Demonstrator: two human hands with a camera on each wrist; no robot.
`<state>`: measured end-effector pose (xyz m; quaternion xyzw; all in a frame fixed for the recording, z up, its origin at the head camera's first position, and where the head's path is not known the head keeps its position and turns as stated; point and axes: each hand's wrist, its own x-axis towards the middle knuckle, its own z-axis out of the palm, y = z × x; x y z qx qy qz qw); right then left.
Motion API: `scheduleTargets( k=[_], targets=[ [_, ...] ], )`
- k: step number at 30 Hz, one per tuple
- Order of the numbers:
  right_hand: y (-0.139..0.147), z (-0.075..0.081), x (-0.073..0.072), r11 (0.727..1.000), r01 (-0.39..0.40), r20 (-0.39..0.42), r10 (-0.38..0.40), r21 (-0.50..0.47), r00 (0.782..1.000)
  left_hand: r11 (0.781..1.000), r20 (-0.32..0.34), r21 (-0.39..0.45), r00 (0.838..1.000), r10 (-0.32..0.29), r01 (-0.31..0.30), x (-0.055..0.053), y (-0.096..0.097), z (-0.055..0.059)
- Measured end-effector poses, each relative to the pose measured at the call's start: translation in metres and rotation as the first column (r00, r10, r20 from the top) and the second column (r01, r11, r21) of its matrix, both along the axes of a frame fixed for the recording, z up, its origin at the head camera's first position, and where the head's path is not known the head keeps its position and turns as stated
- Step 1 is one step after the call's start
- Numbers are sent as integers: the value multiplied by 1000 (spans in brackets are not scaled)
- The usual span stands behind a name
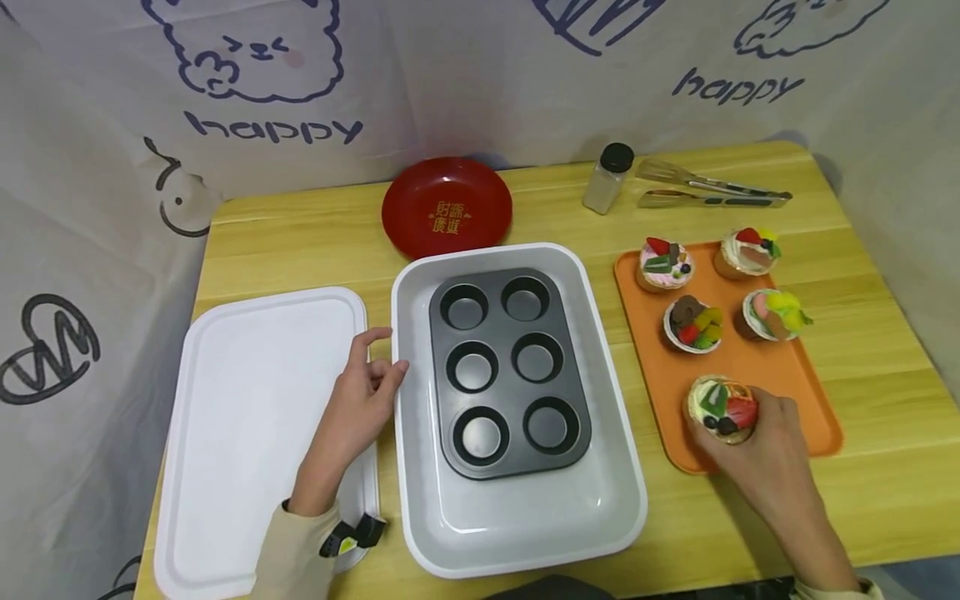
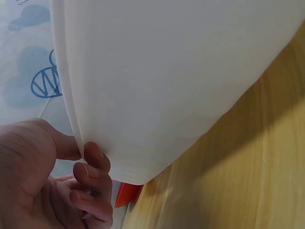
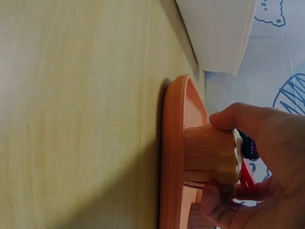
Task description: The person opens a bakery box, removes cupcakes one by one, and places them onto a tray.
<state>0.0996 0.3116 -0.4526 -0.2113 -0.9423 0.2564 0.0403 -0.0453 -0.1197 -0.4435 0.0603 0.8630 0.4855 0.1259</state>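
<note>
My right hand (image 1: 776, 462) grips a cupcake (image 1: 722, 410) topped with strawberry, kiwi and dark berries. In the right wrist view, thumb and fingers hold its brown paper cup (image 3: 209, 155) just at the orange tray (image 3: 174, 148); whether its base touches the tray cannot be told. Several other fruit-topped cupcakes (image 1: 692, 325) stand on that tray. With thumb and curled fingers my left hand (image 1: 360, 408) pinches the left rim of a deep white tub (image 1: 517, 521). Inside the tub lies a dark muffin tin (image 1: 506, 375), its cups bare.
A white lid (image 1: 255, 433) lies left of the tub. Behind stand a red plate (image 1: 447, 208) with gold characters and a black-capped shaker jar (image 1: 607, 179). Metal tongs (image 1: 712, 187) lie at the back right of the wooden table (image 1: 862, 333). A printed cloth (image 1: 450, 75) hangs behind.
</note>
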Motion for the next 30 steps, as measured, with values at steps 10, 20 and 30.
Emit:
scheduleTargets(
  k=[10,20,30],
  targets=[
    [2,2,2,1000,-2,47,2,12,999,992,-57,-122,998,-32,25,4,5,0],
    [10,14,3,996,-48,225,31,70,974,984,-96,-177,994,-46,28,4,7,2],
    [9,66,-30,959,-235,208,201,158,957,947,-279,-320,956,-93,-1,-6,10,11]
  ],
)
